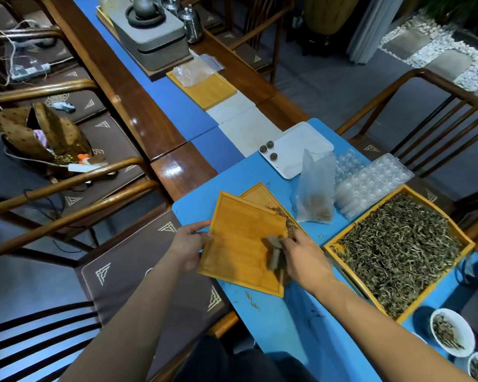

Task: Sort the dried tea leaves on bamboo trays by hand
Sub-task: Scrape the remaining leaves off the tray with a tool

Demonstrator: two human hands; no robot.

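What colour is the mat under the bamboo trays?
Bright blue mat, under the bamboo trays; clearest in the head view.

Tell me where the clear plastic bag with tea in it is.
In the head view, the clear plastic bag stands on the blue table mat, right of centre, between the white square tray and the large bamboo tray of leaves.

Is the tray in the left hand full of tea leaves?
No, the tilted tray held by the left hand is bare bamboo.
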